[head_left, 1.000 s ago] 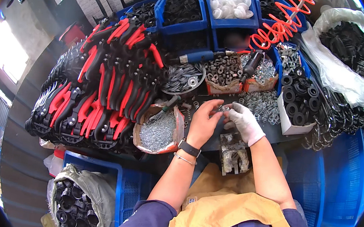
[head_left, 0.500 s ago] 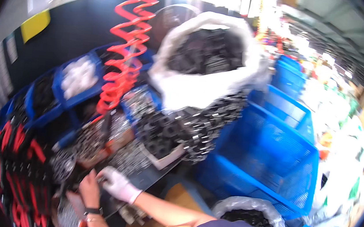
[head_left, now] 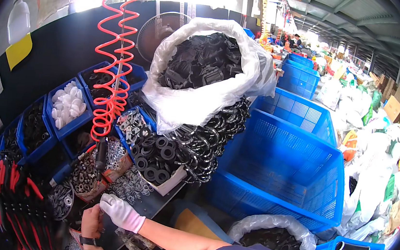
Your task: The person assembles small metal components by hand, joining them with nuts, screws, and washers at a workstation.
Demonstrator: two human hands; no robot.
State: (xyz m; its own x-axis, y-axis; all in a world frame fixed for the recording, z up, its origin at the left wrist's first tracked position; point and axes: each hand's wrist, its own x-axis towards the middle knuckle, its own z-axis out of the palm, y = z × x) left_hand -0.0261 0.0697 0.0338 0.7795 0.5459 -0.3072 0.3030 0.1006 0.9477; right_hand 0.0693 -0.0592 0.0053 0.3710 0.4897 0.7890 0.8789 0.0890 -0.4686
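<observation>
Ahead of the fingers (head_left: pixel 106 204), loose metal rings (head_left: pixel 131 184) lie on the tabletop (head_left: pixel 166 201), right of a carton of nuts (head_left: pixel 91 194). To the fingers' left sits a dish (head_left: pixel 72 202); farther left, stacked trigger-handled tools (head_left: pixel 21 204). Ahead and right stands a box of washers (head_left: pixel 172 180), then curved rods (head_left: pixel 211 151). Well right is a mesh-sided crate (head_left: pixel 277 202).
</observation>
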